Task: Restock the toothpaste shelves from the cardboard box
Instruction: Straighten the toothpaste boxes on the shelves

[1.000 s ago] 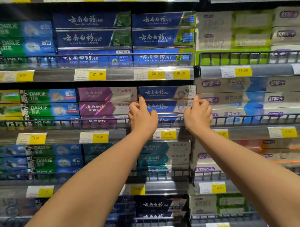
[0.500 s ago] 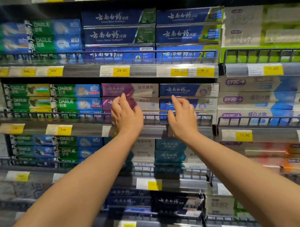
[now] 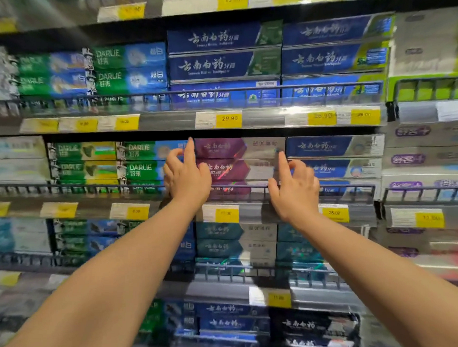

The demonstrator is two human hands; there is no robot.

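A: While the whole wall of shelves [image 3: 169, 121] fills the view, which part matters?

B: The middle tier, behind its wire rail [image 3: 238, 186]. The stack of purple toothpaste boxes [image 3: 230, 160] sits there, between the green boxes [image 3: 134, 161] on one side and the blue boxes [image 3: 333, 156] on the other.

A: How do the purple ones lie?

B: Flat, long axis running left to right along the shelf, printed faces toward the aisle, short ends toward the neighbouring stacks.

A: And the hands?

B: The left hand [image 3: 186, 174] is at the stack's left end, forefinger raised along the top box's end, the other fingers loosely curled. The right hand [image 3: 293, 186] is at the right end, forefinger up against that edge. Both look loose, closed on nothing; they bracket the stack, neither clearly nearer.

A: So the next move?

B: Probably squeezing inward along that long axis to square the stack. Whether the fingertips truly touch the cardboard, blur hides.

A: The cardboard box?

B: Not in view.
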